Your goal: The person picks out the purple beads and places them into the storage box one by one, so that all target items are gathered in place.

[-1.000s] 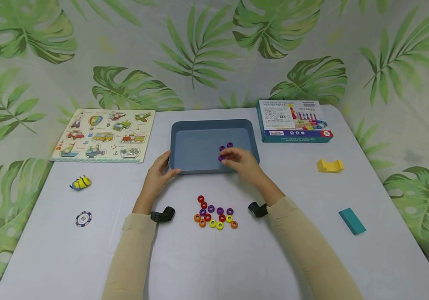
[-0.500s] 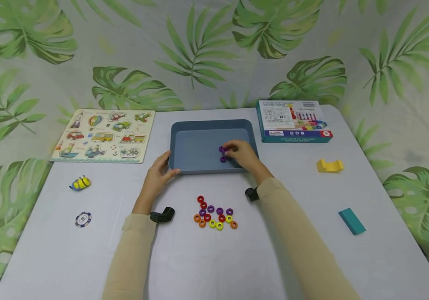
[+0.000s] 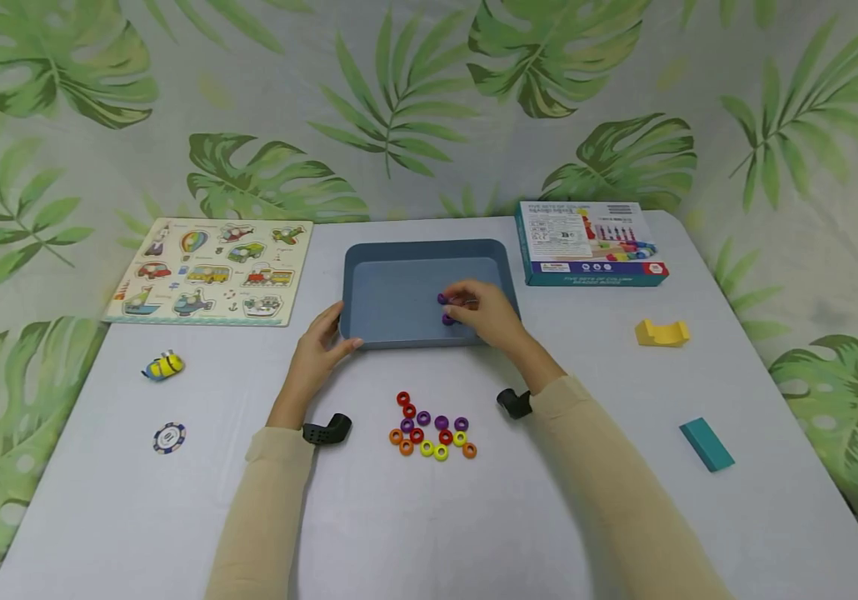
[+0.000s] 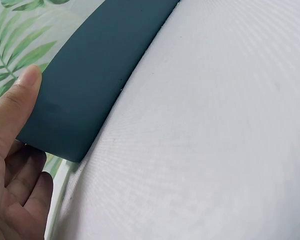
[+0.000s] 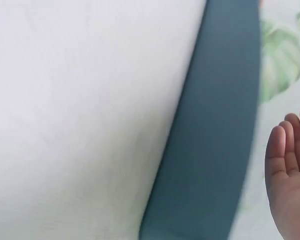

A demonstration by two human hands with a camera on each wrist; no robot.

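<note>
The left hand (image 3: pixel 318 346) grips the near-left corner of a blue-grey tray (image 3: pixel 399 342), thumb along its front wall and fingers at its side. In the left wrist view the thumb lies against the tray's wall (image 4: pixel 85 85). Over the tray's right part, the right hand (image 3: pixel 492 317) bends its thumb and index finger round a purple ring-shaped bead, mostly hidden by the fingers. Two more purple beads lie on the tray floor: one bead (image 3: pixel 441 298) by the index fingertip and another bead (image 3: pixel 447 319) just below the thumb. The right wrist view shows the other fingers (image 5: pixel 292 147) beyond the tray wall.
Several red, purple, orange and yellow beads (image 3: pixel 441 452) lie in front of the tray. A picture puzzle board (image 3: pixel 207 275), toy bee (image 3: pixel 163 366) and round chip (image 3: pixel 170 437) are left. A game box (image 3: pixel 586 242), yellow block (image 3: pixel 661 333) and teal block (image 3: pixel 706 444) are right.
The right hand has gone from the lower purple bead slightly up and right to the one beside it, leaving the lower bead on the tray floor. The left hand has stayed on the tray corner.
</note>
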